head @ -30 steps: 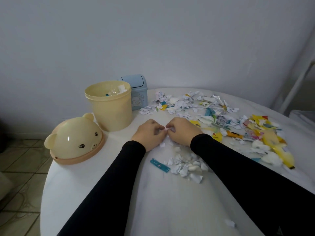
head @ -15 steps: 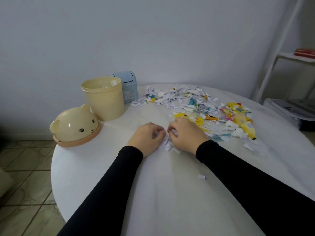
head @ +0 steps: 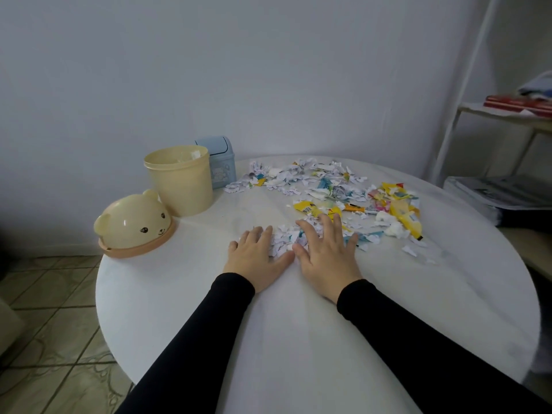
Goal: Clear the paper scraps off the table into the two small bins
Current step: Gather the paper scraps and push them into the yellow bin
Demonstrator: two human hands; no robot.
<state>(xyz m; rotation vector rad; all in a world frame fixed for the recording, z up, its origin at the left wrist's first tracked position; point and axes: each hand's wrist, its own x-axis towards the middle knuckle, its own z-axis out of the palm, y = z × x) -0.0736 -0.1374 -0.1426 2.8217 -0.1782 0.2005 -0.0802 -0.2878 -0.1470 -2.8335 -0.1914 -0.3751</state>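
White round table (head: pixel 185 309), paper scraps (head: pixel 328 186) strewn far side; left hand (head: pixel 257 255), right hand (head: pixel 327 252) flat, fingers spread, gripping nothing.

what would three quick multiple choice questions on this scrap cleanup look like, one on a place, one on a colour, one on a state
1. Where does the bear-shaped lid lie?
A. on the cream bin
B. on the table, left of the cream bin
C. on the floor

2. What colour is the small bin behind the cream bin?
A. light blue
B. red
C. green

3. How are the two hands placed?
A. both raised over the bins
B. both fists closed on scraps
C. both flat and open on the table, around a small scrap pile

Answers:
1. B, the lid sits near the table edge, off the open bin.
2. A, its swing-top body is pale blue.
3. C, the left hand and right hand are spread, with the scrap pile between them.
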